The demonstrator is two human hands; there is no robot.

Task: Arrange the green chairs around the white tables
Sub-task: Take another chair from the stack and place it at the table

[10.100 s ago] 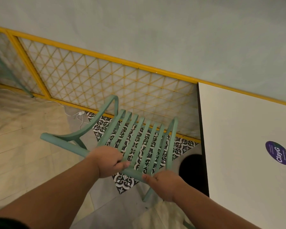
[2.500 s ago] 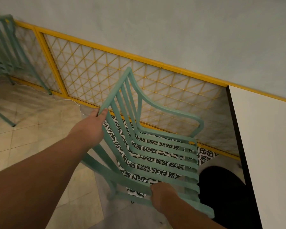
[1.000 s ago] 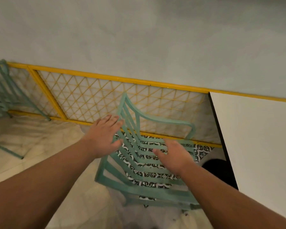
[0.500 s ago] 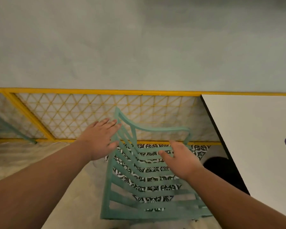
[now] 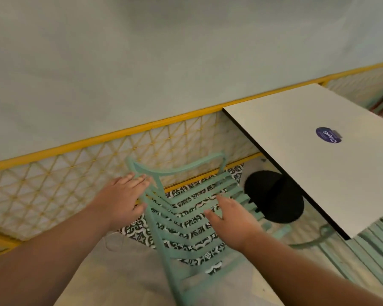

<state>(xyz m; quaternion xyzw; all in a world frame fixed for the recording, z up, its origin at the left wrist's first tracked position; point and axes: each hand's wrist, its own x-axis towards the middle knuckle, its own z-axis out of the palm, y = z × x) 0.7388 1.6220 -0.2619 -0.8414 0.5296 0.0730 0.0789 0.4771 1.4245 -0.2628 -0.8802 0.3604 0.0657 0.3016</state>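
A green slatted chair [image 5: 187,237] stands on the floor just left of the white table [image 5: 318,173], its seat facing the table. My left hand [image 5: 122,199] hovers flat beside the top of the chair's back, fingers spread, at most brushing it. My right hand [image 5: 230,219] floats over the seat slats with fingers apart and nothing in it. The table carries a round purple sticker [image 5: 328,135]. Its round black base [image 5: 274,196] sits on the floor right next to the chair's front edge.
A yellow lattice railing [image 5: 75,173] runs along the pale wall behind the chair. Another green chair [image 5: 367,246] shows partly under the table's near right corner. Patterned black-and-white tiles [image 5: 139,230] lie beneath the chair.
Both hands had gripped the chair while it was turned; they let go about a second ago and stay open. The view has swung right, showing more of the table.
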